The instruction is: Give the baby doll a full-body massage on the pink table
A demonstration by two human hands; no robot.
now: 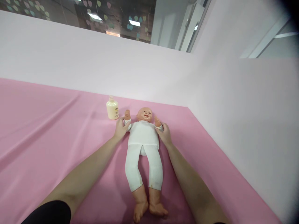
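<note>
Pink sheet (46, 130) spread over the whole surface, pale pink walls behind it, glass with little heart stickers up top. A baby doll (143, 146) in a white bodysuit lies on its back mid-sheet, head at the far end, bare feet near. The left hand (121, 128) is wrapped round the doll's left-side wrist, the right hand (164, 134) grips the other one. A cream lotion bottle (112, 109) stands just left of the head.

text: none legible | bottle (112, 109) label — dark print, too small and blurred to read
</note>
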